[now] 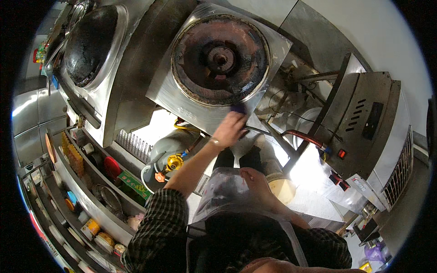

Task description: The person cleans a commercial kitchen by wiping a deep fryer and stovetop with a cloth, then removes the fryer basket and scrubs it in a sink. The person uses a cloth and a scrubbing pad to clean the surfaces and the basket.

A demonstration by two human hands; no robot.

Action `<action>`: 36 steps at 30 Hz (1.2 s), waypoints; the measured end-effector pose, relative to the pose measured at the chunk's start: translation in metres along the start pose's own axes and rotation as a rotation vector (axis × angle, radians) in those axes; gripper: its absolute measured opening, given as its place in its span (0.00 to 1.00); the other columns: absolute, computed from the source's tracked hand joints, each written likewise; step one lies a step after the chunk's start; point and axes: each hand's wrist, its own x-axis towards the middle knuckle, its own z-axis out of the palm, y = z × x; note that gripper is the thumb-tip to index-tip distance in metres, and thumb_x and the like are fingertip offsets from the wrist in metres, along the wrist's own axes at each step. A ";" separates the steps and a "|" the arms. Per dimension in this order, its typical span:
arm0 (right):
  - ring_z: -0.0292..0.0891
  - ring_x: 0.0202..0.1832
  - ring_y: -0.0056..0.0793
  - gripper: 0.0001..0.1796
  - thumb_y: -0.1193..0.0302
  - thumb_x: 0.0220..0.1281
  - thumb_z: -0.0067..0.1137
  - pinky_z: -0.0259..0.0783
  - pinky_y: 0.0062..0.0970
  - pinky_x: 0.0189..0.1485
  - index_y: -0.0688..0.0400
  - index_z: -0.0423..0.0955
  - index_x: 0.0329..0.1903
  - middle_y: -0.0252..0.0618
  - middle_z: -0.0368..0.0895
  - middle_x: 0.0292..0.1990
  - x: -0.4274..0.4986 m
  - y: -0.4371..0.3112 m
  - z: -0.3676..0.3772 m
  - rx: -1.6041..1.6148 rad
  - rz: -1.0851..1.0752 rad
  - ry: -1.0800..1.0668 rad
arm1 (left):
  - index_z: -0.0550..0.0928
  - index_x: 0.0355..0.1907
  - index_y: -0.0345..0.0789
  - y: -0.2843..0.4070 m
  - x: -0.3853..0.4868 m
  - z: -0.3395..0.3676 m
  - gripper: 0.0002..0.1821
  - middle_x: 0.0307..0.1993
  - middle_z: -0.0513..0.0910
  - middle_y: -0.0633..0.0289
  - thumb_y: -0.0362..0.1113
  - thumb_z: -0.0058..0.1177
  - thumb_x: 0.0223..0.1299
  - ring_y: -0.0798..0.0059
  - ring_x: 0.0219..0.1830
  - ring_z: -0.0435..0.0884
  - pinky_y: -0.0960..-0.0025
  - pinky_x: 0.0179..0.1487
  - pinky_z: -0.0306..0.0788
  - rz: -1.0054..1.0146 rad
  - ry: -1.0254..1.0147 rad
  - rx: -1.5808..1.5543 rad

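My left hand (230, 129) reaches over the front edge of a stainless steel stove top (191, 111). It grips a dark scouring pad (238, 108), partly blurred, pressed to the metal just below the burner's rim. The round burner well (194, 73) is blackened and rusty, with a burner head (221, 58) in its middle. My right hand (254, 182) rests low against the clear plastic apron (218, 191) over my lap. Its fingers are partly hidden and I see nothing held in it.
A grey gas cylinder (160, 148) with a yellow regulator (174, 162) stands below the stove. A black wok (92, 46) sits on the left burner. Crowded shelves (102, 204) line the lower left. A metal appliance (358, 129) with a red hose (304, 135) stands right.
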 end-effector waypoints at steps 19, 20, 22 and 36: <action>0.81 0.49 0.36 0.21 0.55 0.81 0.45 0.75 0.36 0.55 0.52 0.74 0.64 0.43 0.83 0.49 0.040 0.031 0.004 0.092 0.051 0.069 | 0.71 0.72 0.42 -0.013 0.023 0.003 0.30 0.76 0.63 0.55 0.50 0.53 0.70 0.60 0.79 0.58 0.54 0.80 0.51 0.105 -0.215 0.306; 0.80 0.49 0.36 0.20 0.58 0.80 0.46 0.75 0.36 0.55 0.54 0.73 0.64 0.44 0.83 0.49 0.058 0.044 0.011 0.082 -0.008 0.169 | 0.71 0.72 0.41 -0.013 0.042 0.013 0.30 0.76 0.63 0.55 0.49 0.52 0.71 0.61 0.79 0.57 0.55 0.81 0.51 0.106 -0.218 0.291; 0.79 0.49 0.35 0.20 0.62 0.78 0.49 0.74 0.36 0.56 0.56 0.71 0.65 0.45 0.81 0.50 0.098 0.056 0.021 0.096 -0.128 0.362 | 0.71 0.71 0.39 -0.008 0.066 0.026 0.29 0.76 0.63 0.54 0.47 0.53 0.70 0.59 0.78 0.59 0.55 0.80 0.53 0.136 -0.148 0.281; 0.70 0.62 0.51 0.27 0.68 0.67 0.66 0.67 0.43 0.65 0.53 0.72 0.68 0.52 0.71 0.61 0.212 -0.061 -0.016 -0.142 -0.482 1.051 | 0.79 0.62 0.34 -0.015 0.018 -0.058 0.18 0.56 0.83 0.47 0.27 0.48 0.72 0.50 0.58 0.82 0.60 0.61 0.74 -0.129 0.204 -0.420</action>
